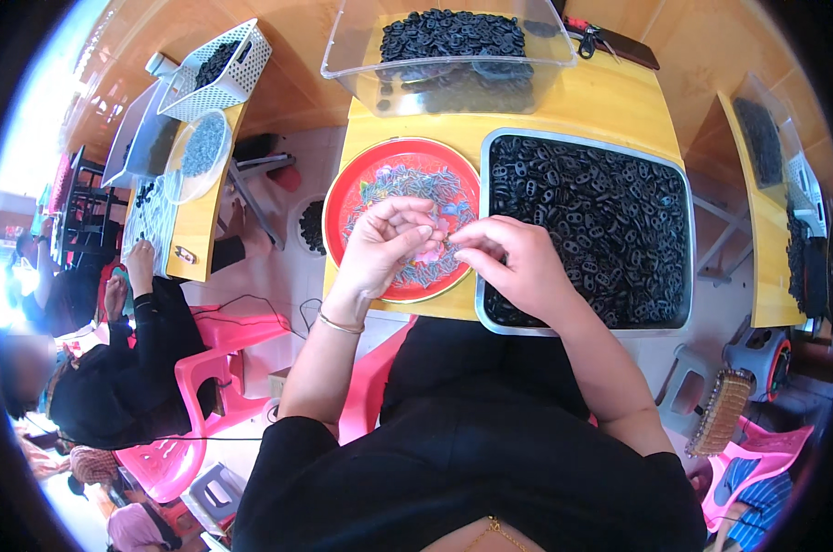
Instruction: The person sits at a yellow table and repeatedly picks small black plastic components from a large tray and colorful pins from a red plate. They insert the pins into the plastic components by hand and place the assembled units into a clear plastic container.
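Observation:
My left hand [386, 247] is raised over the near half of a round red tray [340, 196] with a gold rim, thumb and fingertips drawn together. Facing it, my right hand [519, 265] pinches thumb to forefinger above the tray's right edge. Whatever lies between the fingertips is too small to make out. Many small, slim grey pieces [425, 187] are scattered in the red tray. To the right, a rectangular metal tray [582, 332] is filled with small black pieces [600, 230] with holes in them; my right wrist passes over its left side.
A clear plastic bin [453, 92] of black parts stands at the back of the yellow table [619, 101]. Pliers [589, 37] lie behind it. At left, another person [113, 368] sits by a second table with a white basket [241, 78]. Pink chairs [205, 382] stand nearby.

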### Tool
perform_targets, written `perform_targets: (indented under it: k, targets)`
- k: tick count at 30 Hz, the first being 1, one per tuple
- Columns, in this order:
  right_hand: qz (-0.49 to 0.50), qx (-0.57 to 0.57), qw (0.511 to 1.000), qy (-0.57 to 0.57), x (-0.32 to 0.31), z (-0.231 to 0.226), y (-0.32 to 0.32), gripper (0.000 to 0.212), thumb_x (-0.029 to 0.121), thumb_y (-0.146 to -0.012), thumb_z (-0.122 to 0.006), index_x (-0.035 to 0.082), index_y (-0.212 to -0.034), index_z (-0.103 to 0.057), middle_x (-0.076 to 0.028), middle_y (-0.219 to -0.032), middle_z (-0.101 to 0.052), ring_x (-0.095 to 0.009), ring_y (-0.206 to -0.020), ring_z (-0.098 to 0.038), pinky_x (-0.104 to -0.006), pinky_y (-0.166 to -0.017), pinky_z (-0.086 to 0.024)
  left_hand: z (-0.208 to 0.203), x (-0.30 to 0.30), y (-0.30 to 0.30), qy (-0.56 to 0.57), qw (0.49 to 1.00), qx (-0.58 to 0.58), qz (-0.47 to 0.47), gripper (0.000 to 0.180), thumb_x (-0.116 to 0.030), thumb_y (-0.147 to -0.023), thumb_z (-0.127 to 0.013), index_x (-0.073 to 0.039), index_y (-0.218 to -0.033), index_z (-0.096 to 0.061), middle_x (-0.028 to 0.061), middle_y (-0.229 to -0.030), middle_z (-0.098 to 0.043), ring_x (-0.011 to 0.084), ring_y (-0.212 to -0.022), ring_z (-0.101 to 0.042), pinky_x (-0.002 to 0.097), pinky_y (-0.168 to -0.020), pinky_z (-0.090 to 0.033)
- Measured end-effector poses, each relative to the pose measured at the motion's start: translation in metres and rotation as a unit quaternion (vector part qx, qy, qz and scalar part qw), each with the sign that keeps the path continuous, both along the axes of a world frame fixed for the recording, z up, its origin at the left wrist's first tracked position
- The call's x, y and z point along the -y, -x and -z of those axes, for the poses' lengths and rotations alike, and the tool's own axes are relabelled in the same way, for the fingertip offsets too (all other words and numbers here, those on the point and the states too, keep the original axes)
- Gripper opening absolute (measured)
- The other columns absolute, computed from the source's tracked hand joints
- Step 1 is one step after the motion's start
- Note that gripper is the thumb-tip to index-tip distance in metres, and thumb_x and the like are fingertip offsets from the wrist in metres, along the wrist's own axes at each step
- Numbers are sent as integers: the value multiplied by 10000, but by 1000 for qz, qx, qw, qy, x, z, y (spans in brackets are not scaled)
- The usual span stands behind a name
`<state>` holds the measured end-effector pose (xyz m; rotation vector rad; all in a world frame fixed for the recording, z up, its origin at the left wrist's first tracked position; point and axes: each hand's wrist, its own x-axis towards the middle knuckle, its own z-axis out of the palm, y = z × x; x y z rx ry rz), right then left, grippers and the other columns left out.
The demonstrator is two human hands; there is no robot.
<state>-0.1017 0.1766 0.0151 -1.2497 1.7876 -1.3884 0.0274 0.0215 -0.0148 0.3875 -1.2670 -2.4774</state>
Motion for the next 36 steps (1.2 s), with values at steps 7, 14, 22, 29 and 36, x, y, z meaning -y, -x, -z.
perform_targets:
  k: [7,14,22,29,36]
  targets:
    - [1,74,997,-32,29,10,-7,159,115,-790,-632,-7,-889,-615,-122,-768,-657,-181,-714,-661,-276,-644,-509,8,-12,-1,-25,994,-22,-101,190,20,-810,-608,-36,-982,-548,48,-883,-616,94,-775,-596,212,-646,-510]
    - [-5,120,991,-53,34,9,-8,151,108,-800,-631,-22,-876,-623,-104,-756,-665,-139,-697,-653,-256,-642,-506,9,-12,-2,92,984,3,-154,200,41,-797,-615,-31,-968,-540,47,-841,-622,99,-761,-609,222,-644,-531]
    - [5,114,993,-36,38,7,-12,96,68,-795,-636,-9,-851,-619,-55,-719,-644,-77,-645,-601,-224,-592,-478,6,-13,-2,64,987,-5,-148,211,46,-798,-609,-22,-980,-527,62,-859,-617,107,-758,-611,214,-617,-542]
    - [18,60,997,-38,36,12,-5,120,93,-776,-646,-4,-843,-621,-94,-723,-660,-142,-650,-650,-255,-601,-504,4,-13,-3,228,959,39,-163,264,66,-778,-620,-4,-1010,-517,63,-847,-619,109,-747,-607,213,-640,-503]
    - [5,95,995,-4,35,6,-5,96,77,-771,-640,6,-828,-611,-89,-715,-653,-146,-641,-649,-255,-597,-503,6,-12,-7,513,835,38,-193,323,74,-790,-591,-5,-1072,-453,72,-822,-580,114,-745,-558,233,-702,-455]
